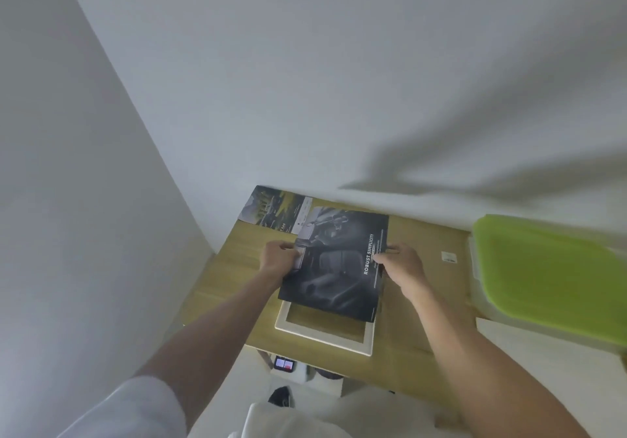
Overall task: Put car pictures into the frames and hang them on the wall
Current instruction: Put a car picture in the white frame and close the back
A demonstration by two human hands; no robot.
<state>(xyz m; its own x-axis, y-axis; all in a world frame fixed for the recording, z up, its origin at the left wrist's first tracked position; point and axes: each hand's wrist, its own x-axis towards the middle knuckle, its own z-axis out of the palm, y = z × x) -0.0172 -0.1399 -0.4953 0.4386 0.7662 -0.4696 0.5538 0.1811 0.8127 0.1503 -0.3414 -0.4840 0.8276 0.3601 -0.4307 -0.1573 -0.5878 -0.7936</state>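
Observation:
A dark car picture with white lettering is held over a white picture frame that lies flat on the wooden table. My left hand pinches the picture's left edge. My right hand pinches its right edge. The picture covers the far part of the frame; the frame's near rim and open middle show below it. A second car picture, with a landscape scene, lies at the table's back left corner, partly under the dark one.
A box with a green lid stands at the right of the table. A small white tag lies near it. White walls rise directly behind and to the left. A small device sits on the floor below.

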